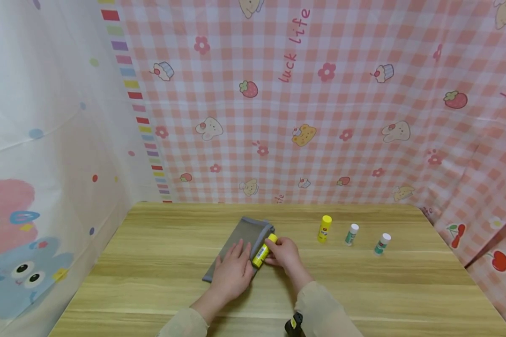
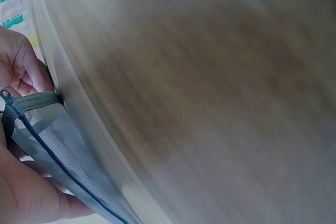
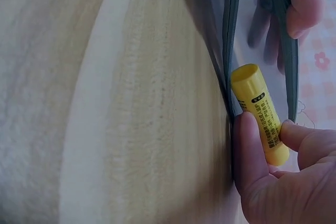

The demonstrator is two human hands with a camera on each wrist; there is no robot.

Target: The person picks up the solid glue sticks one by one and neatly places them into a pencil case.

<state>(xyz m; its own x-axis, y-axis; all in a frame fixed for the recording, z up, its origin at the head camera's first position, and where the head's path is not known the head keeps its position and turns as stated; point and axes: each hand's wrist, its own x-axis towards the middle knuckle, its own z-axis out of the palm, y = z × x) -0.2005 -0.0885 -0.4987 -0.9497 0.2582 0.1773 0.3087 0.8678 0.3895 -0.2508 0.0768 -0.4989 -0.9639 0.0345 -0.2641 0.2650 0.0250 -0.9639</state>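
My right hand [image 1: 287,254] pinches a yellow glue stick [image 1: 263,255] between thumb and fingers, at the zip side of a grey mesh zipper pouch [image 1: 232,245]. In the right wrist view the glue stick [image 3: 260,116] slants across the pouch's parted mouth, its end between the two dark edges [image 3: 292,77]. My left hand [image 1: 233,274] lies over the pouch, fingers spread on the mesh and thumb at the upper edge of the mouth. Those fingers show through the mesh in the right wrist view. In the left wrist view the pouch [image 2: 68,145] stands raised at its zip end.
To the right on the wooden table [image 1: 152,243] stand a larger yellow glue stick [image 1: 324,229] and two white-capped green glue sticks, one [image 1: 352,235] nearer and one [image 1: 382,244] farther right. A checked curtain [image 1: 278,103] hangs behind the table.
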